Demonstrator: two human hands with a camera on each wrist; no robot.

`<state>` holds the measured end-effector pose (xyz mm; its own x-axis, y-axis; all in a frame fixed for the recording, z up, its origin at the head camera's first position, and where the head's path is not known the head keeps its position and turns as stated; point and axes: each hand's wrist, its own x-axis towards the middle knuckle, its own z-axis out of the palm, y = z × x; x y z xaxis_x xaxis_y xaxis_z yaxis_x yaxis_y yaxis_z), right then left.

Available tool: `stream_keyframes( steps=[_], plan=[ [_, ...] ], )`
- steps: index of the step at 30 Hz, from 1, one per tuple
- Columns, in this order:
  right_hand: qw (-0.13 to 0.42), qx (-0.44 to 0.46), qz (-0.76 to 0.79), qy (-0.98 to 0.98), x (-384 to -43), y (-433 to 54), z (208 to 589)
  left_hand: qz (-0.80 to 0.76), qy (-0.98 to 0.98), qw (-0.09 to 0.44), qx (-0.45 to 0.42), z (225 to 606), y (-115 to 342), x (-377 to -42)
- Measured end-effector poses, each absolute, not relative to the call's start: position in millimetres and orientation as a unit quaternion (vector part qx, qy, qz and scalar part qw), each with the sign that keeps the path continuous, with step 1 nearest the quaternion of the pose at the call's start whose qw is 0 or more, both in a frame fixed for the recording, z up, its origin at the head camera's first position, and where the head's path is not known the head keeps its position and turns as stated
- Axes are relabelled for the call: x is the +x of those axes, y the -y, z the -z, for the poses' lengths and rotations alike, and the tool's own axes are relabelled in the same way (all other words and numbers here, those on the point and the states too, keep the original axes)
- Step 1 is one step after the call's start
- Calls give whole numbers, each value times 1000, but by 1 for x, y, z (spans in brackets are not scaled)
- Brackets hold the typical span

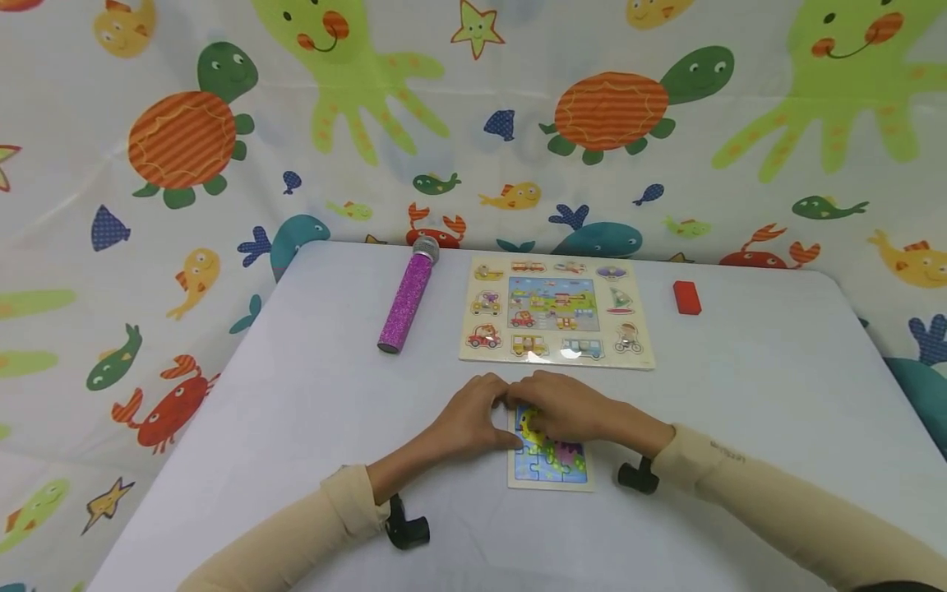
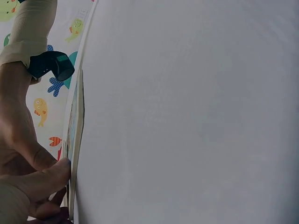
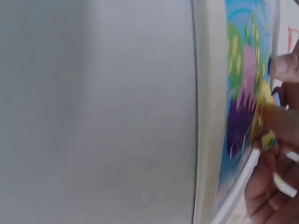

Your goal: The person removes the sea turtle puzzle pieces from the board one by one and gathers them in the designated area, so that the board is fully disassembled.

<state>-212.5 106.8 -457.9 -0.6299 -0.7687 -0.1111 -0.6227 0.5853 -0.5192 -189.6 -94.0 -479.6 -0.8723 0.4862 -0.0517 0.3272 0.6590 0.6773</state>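
Right hand [image 1: 570, 407]: thumb and finger pinch a yellow puzzle piece [image 3: 264, 95], which looks tilted in the right wrist view. Left hand [image 1: 469, 419]: fingers bent, thumb on the edge of the small jigsaw puzzle [image 1: 551, 462], apparently gripping its left side near the upper corner. The hands meet, or nearly so, at that corner. Risk, judged: the piece could jam or seat crooked if pressed while tilted; neighbouring pieces could pop up if the downward push is uneven; the light-looking frame could skid if the left thumb eases off. Fingers cover the slot, so a wrong turn could go unnoticed. Position: puzzle lies flat on the tabletop [image 1: 333, 370], to the right of the left hand and partly under the right; its lower part shows uncovered. Beyond the hands: larger picture board [image 1: 555, 349], glittery purple microphone [image 1: 408, 300] to its left, red block [image 1: 686, 298] to its right. Sea-animal cloth [image 1: 459, 107] behind.
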Motion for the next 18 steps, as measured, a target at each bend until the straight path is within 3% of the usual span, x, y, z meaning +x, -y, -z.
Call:
stream_keyframes(
  steps=[10, 18],
  plan=[
    [196, -343, 360, -845, -224, -123, 453, -348, -902, 107, 233, 484, 95, -190],
    [199, -266, 363, -871, -242, -183, 438, -347, -904, 111, 223, 483, 96, -188]
  ],
)
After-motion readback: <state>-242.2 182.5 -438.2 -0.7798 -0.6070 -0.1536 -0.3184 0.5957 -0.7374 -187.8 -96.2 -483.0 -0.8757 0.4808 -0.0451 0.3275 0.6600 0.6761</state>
